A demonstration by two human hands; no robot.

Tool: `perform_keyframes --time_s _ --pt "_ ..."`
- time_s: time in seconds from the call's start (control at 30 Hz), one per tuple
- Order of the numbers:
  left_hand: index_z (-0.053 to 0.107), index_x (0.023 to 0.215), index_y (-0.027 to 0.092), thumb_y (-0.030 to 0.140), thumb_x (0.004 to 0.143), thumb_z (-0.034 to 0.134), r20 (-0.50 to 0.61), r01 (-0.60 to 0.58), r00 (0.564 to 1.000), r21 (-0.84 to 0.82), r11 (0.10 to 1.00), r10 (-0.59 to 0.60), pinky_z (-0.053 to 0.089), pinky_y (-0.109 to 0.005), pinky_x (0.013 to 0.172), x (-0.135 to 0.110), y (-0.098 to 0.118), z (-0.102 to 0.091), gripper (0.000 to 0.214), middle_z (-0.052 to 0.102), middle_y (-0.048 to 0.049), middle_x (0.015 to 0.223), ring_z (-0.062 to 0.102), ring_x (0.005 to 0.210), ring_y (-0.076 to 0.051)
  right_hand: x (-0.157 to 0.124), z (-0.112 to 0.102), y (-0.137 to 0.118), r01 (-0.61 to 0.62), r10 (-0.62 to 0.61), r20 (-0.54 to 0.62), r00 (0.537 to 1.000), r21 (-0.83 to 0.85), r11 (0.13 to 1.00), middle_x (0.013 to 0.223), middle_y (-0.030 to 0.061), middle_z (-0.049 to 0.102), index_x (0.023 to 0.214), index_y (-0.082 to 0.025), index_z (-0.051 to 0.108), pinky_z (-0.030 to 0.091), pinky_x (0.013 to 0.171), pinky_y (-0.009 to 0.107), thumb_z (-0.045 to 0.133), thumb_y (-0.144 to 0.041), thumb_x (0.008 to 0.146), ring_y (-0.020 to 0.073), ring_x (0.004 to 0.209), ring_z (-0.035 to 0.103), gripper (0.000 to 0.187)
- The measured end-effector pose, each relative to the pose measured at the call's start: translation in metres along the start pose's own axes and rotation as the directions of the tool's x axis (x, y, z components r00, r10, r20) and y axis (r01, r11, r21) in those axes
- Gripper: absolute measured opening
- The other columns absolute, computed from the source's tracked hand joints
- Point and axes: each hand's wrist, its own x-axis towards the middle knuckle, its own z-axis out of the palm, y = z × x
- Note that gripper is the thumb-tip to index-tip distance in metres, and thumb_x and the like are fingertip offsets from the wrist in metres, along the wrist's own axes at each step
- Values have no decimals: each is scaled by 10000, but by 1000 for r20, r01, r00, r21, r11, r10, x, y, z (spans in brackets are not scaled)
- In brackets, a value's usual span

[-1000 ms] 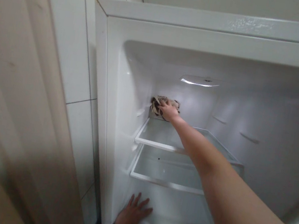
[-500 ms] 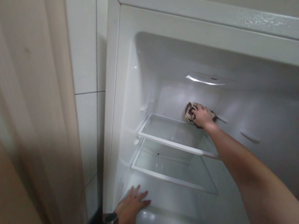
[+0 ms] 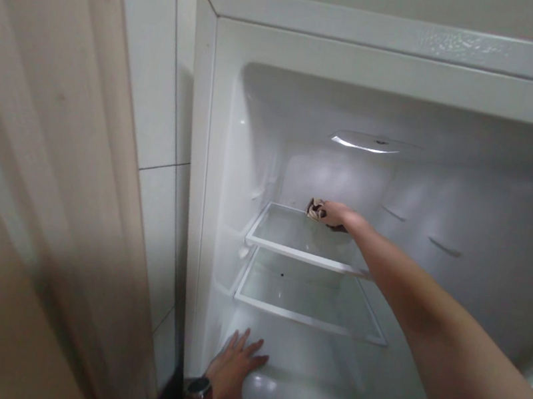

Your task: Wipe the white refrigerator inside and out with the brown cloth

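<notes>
My right hand (image 3: 335, 214) reaches deep into a white refrigerator (image 3: 397, 75) and grips a crumpled brown-and-cream cloth (image 3: 315, 209). The cloth is at the rear edge of the upper glass shelf (image 3: 286, 230), close to the back wall; whether it touches the wall or only the shelf I cannot tell. Lower down, my left hand (image 3: 237, 365) has its fingers spread inside the bottom left of the compartment and holds nothing. A dark watch (image 3: 198, 389) is on that wrist.
A second glass shelf (image 3: 312, 294) lies below the upper one. The lamp cover (image 3: 366, 142) is set in the compartment ceiling. Shelf ridges (image 3: 444, 246) line the right wall. A tiled wall (image 3: 154, 222) and a beige panel (image 3: 52, 179) stand left of the refrigerator.
My right hand has moved left and down with the cloth, from the back wall to the upper shelf's rear edge. The left hand stays in place.
</notes>
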Motion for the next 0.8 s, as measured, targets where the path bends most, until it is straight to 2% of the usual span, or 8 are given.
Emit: perform_keyframes --time_s 0.13,0.3,0.53,0.63,0.7,0.77,0.8 --pt "377 1593 423 731 576 812 -5 2 1000 -17 1000 -2 -13 -717 1242 0 2 -3 1148 219 -13 1722 36 1567 -497 -15 -12 -13 6 -10 62 998 65 998 1026 142 768 982 -181 783 492 770 279 706 -311 802 241 913 713 235" --pt "397 1585 409 769 573 800 -36 1 999 -34 999 -2 -4 -695 1249 -1 4 -4 1148 259 -22 1711 56 1570 -487 -46 -25 -29 52 -65 61 996 193 980 859 80 753 900 -194 770 467 678 256 701 -300 784 190 749 680 172" --pt "415 1582 361 766 621 775 -27 26 999 10 1000 -25 -32 -685 1235 -9 19 -20 1103 258 -51 1711 48 1575 -469 -116 -42 -58 89 -100 9 995 389 917 800 35 727 843 -189 751 472 703 243 699 -228 686 188 786 656 170" --pt "465 1555 296 702 634 802 -57 49 997 -20 999 -51 -51 -685 1227 -17 44 -29 1061 266 -98 1704 52 1575 -467 -159 -58 -69 95 -106 -10 994 530 843 838 23 734 940 -167 743 506 723 233 625 -245 712 173 796 665 269" --pt "567 1469 217 585 648 834 -173 69 979 -217 974 -108 9 -647 1253 -23 72 -32 939 357 -148 1657 152 1563 -457 -194 -65 -75 106 -76 -76 994 614 782 978 32 749 1082 -163 712 533 786 235 535 -283 770 170 896 684 378" --pt "628 1378 153 477 750 768 -293 49 935 -451 891 -200 184 -568 1261 -30 107 -36 721 496 -182 1555 366 1493 -398 -237 -61 -82 123 21 -173 985 774 621 1054 48 750 1126 -167 686 551 851 260 474 -333 810 185 996 690 415" --pt "639 1346 133 444 823 692 -338 20 909 -547 837 -243 292 -519 1230 -35 126 -38 611 570 -188 1478 483 1415 -352 -261 -54 -85 140 91 -209 974 861 488 1040 56 755 1094 -173 688 558 867 279 466 -364 821 198 1020 694 400"
